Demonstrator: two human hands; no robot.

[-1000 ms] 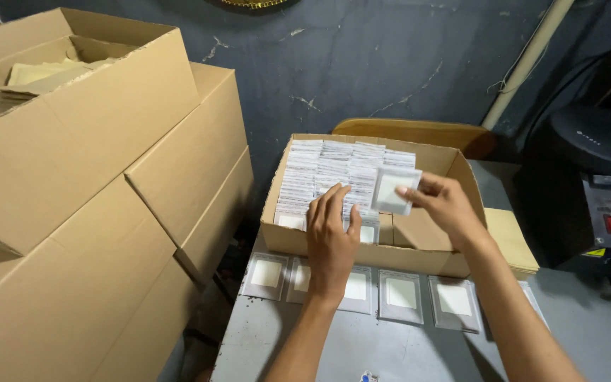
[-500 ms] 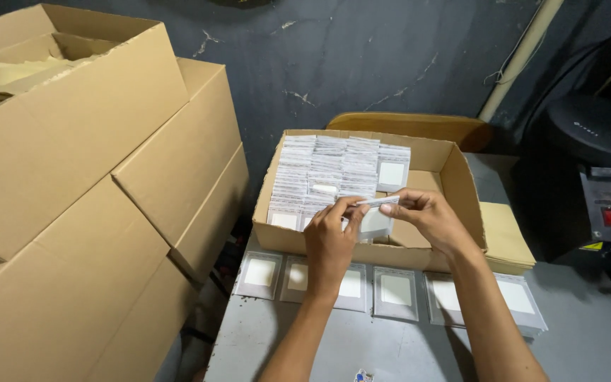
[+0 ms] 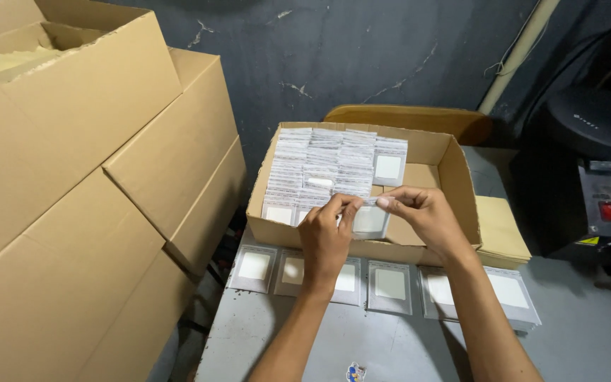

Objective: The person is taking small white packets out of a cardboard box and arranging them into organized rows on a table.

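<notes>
While stacked big cartons [image 3: 86, 177] fill the left of the view, their lower parts cut off by the frame, a grey desk [image 3: 390, 339] is seen below, carrying an open cardboard box [image 3: 454, 177] packed with rows of small white-and-grey packets [image 3: 323, 166]. Both forearms are stretched forward from the bottom edge, wrists raised over the box's near wall. A row of flat grey packets [image 3: 390, 286] is laid on the desk just in front of the box, partly covered by the arms. One small clear packet [image 3: 370, 219] is pinched at its top edge between the left hand [image 3: 325, 237] and the right hand [image 3: 422, 216], fingers narrowed on it. What the packet holds cannot be made out.
</notes>
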